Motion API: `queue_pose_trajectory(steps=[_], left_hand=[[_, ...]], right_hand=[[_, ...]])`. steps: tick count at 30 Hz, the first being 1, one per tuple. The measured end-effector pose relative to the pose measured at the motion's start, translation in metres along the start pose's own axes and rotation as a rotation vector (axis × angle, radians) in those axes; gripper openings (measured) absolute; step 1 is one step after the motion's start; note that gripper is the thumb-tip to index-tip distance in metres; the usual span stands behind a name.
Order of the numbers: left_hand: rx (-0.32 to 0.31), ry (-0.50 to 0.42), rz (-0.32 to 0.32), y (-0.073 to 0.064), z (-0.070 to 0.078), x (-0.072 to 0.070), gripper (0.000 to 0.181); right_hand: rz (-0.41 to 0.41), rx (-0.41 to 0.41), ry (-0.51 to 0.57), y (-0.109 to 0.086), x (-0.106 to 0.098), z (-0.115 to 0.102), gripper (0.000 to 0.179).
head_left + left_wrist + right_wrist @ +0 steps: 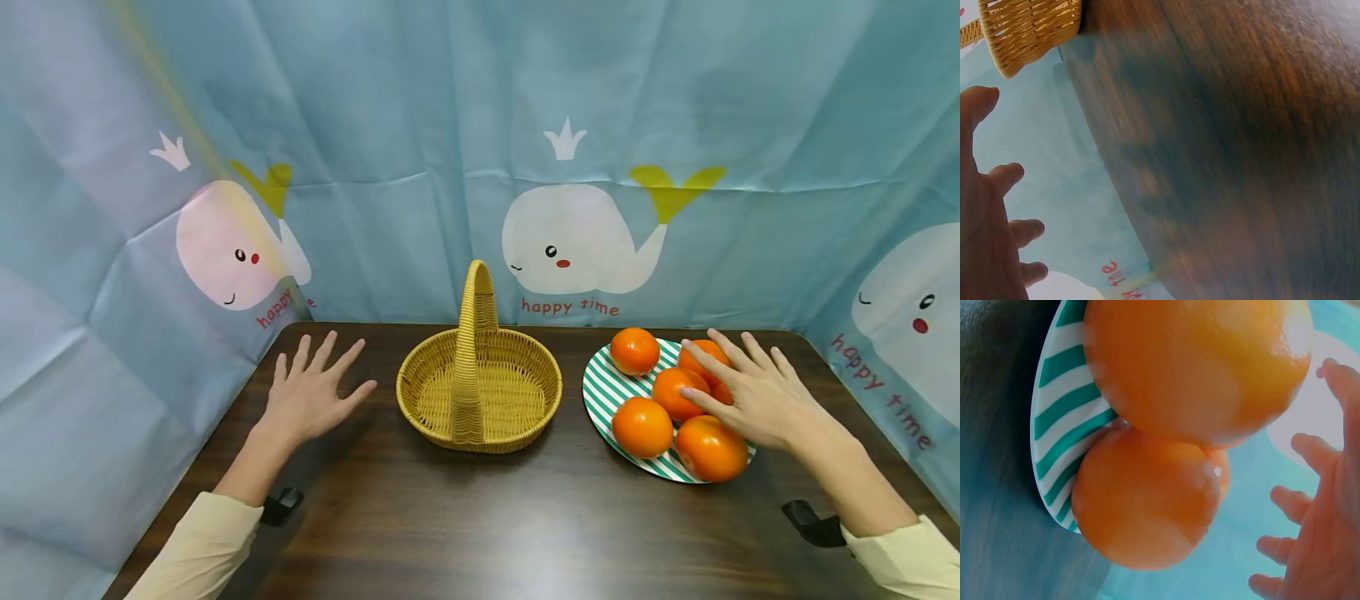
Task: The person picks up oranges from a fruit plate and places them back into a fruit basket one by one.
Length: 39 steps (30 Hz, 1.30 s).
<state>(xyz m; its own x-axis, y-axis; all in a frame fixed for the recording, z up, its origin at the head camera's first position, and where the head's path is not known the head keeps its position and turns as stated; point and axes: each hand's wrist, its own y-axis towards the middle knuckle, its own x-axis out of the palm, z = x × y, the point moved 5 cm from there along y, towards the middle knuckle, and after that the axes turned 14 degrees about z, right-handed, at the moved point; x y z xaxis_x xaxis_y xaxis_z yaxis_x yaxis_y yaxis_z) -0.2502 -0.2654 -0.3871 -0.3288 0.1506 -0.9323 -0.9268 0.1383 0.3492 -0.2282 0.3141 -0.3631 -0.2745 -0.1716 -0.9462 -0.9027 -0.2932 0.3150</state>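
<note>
My left hand (306, 398) hovers above the left part of the table, fingers spread and holding nothing. To its right stands a yellow wicker basket (427, 375) with a tall arched handle; nothing lies inside it. On the right, a green-and-white striped plate (600, 392) bears several oranges (642, 427). My right hand (761, 400) is spread over the right side of that plate and partly hides some of the fruit. In the right wrist view, a gap shows between its fingers and the nearest orange (1147, 500).
The dark wooden table (480, 533) has rounded back corners. Close behind it and along both sides hangs a light blue curtain (390, 242) printed with whales. A black strap (281, 506) sits on the left wrist, another black strap (813, 523) on the right.
</note>
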Motion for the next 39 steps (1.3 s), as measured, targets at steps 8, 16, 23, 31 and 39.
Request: queue_pose_trajectory(steps=[8,16,23,31,39], left_hand=[[0.049,0.003,-0.011,0.001,0.003,-0.001,0.078],[0.088,-0.1,0.03,0.007,0.012,-0.011,0.059],[0.013,-0.472,0.023,0.004,0.016,-0.006,0.044],[-0.035,-0.934,-0.058,0.0,0.027,0.02,0.048],[-0.008,-0.982,-0.072,-0.004,0.037,0.031,0.053]], right_hand=[[0.094,-0.085,0.159,-0.001,-0.025,0.009,0.073],[0.266,-0.163,0.317,-0.005,-0.047,0.022,0.047],[0.348,-0.05,0.416,-0.01,-0.048,0.035,0.029],[0.321,0.163,0.551,-0.018,-0.033,0.064,0.019],[0.285,0.171,0.571,-0.02,-0.02,0.079,0.026]])
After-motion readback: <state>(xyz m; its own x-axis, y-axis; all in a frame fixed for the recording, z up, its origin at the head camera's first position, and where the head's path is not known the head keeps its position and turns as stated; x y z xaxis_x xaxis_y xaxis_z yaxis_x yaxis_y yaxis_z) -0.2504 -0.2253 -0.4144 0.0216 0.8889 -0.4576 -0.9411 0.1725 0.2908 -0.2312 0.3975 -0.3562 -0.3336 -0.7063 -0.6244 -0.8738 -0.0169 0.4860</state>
